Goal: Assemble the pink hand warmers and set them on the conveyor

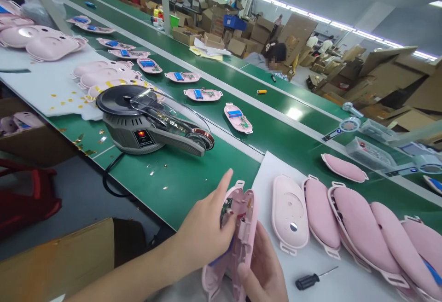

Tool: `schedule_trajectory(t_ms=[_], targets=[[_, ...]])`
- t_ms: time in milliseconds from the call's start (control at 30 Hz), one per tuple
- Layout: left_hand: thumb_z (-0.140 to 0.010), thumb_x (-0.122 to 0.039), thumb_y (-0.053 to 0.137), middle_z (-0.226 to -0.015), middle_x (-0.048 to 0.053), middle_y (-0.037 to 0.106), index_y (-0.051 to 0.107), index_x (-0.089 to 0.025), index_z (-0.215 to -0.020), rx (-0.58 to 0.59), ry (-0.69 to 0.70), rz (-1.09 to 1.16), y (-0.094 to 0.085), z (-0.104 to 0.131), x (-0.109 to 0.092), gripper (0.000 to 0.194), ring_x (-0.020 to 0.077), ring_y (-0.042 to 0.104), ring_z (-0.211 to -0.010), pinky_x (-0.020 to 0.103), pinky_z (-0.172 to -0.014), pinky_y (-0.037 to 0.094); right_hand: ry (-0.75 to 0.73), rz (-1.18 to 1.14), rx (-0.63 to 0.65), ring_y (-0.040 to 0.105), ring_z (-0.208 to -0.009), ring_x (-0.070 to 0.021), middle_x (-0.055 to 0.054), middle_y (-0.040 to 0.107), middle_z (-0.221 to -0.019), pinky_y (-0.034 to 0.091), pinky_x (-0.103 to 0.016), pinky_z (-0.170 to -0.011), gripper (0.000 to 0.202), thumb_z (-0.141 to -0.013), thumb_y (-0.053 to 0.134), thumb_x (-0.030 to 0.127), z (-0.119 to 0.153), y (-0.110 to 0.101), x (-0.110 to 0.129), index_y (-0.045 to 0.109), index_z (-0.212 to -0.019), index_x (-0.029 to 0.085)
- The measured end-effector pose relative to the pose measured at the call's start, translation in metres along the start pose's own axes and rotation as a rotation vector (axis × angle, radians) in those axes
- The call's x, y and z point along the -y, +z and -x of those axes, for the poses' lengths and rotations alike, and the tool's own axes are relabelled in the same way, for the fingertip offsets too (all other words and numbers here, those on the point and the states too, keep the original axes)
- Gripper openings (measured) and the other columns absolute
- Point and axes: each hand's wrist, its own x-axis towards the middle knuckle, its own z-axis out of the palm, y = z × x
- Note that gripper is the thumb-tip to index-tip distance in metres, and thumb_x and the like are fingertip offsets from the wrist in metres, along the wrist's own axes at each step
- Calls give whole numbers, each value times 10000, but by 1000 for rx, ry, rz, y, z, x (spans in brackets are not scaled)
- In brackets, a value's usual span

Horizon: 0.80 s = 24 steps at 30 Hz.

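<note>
A pink plastic casing stands partly opened in front of me, its two halves apart like a clamshell. Inside it a green circuit board, thin red wires and part of a blue battery show. My left hand grips the left half, thumb inside near the wires and index finger stretched upward. Around the right half's outer side wraps my right hand, its thumb on the lower edge. On the white sheet to the right lies a black-handled screwdriver, touched by neither hand.
A tape dispenser with a lit red display stands left of my hands. Several closed pink casings lie on the white sheet at right. Open halves with blue batteries line the green conveyor. A person sits across.
</note>
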Motion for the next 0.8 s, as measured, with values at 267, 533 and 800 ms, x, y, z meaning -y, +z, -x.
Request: schedule_trajectory(t_ms=[267, 533, 800], targets=[[-818, -452, 592, -1102, 50, 612, 438, -264, -1261, 226, 22, 595, 7, -8, 32, 505, 191, 604, -856, 319, -770, 476, 75, -9, 56, 535, -1237, -281, -98, 525, -1392, 488, -362, -967, 728, -754, 702, 505, 0, -12, 6, 428, -1394, 293], [-639, -818, 490, -1092, 85, 628, 292, -268, -1385, 313, -149, 1046, 30, -5, 38, 948, 273, 622, -944, 362, -794, 480, 79, -67, 47, 569, -1195, -308, -112, 558, -1355, 518, -389, -921, 777, -737, 706, 537, 7, -13, 7, 413, -1409, 278], [-537, -865, 447, -1073, 47, 606, 349, -297, -1304, 373, -251, 1070, 24, -6, 25, 959, 239, 591, -944, 325, -777, 439, 56, -177, 74, 612, -1136, -263, -76, 554, -1366, 515, -301, -903, 691, -733, 756, 448, 10, -10, 7, 493, -1359, 318]])
